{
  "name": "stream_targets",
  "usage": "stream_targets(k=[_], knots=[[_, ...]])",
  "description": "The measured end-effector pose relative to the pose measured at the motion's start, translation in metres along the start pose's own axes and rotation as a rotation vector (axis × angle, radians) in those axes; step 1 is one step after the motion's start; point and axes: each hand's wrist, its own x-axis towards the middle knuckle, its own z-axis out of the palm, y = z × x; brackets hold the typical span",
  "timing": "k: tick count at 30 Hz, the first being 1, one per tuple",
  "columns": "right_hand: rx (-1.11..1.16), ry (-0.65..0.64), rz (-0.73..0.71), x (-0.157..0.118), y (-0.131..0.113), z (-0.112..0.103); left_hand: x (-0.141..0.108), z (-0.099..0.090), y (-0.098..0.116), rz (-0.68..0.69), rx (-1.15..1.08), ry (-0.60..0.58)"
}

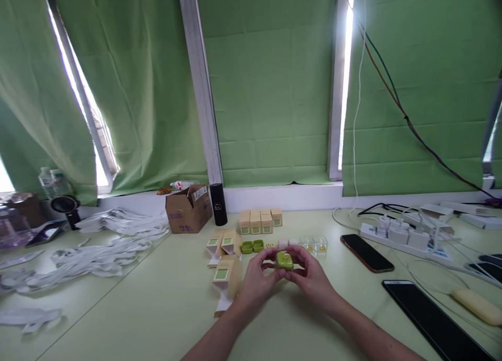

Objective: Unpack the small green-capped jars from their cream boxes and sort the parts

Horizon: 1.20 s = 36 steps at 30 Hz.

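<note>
Both of my hands meet above the pale table (188, 298) around a small green square case (284, 260). My left hand (262, 275) grips its left side, and my right hand (308, 272) grips its right side, thumbs at the near edge. A small light-coloured piece shows on top of the case, too small to name. Just beyond my hands stand two green square trays (252, 246), small gold-coloured pieces (270, 245), white pieces (288, 243) and clear cups (314, 243) with something yellow inside. Open kraft boxes with windows (228, 275) stand left of my left hand.
Several kraft boxes (260, 222) stand in a row at the back, near a cardboard carton (188, 209) and a black cylinder (218, 204). White straps (90, 254) lie left. Phones (367, 252), a tablet (431, 319) and a power strip (403, 241) with cables lie right.
</note>
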Motion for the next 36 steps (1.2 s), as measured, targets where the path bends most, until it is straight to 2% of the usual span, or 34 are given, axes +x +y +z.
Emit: stream_targets(k=[6,15,24,36], knots=[[-0.204,0.063,-0.139,-0.002,0.003,-0.003,-0.005,-0.003,0.003,0.2,0.236,0.117],[-0.38,0.08,-0.295,-0.006,0.005,-0.003,-0.007,-0.004,0.0,0.391,0.311,0.106],[-0.478,0.055,-0.39,-0.008,0.006,-0.002,-0.009,-0.003,0.004,0.388,0.316,0.101],[-0.518,0.072,-0.308,-0.008,0.003,0.002,-0.009,-0.005,-0.006,0.253,0.28,0.077]])
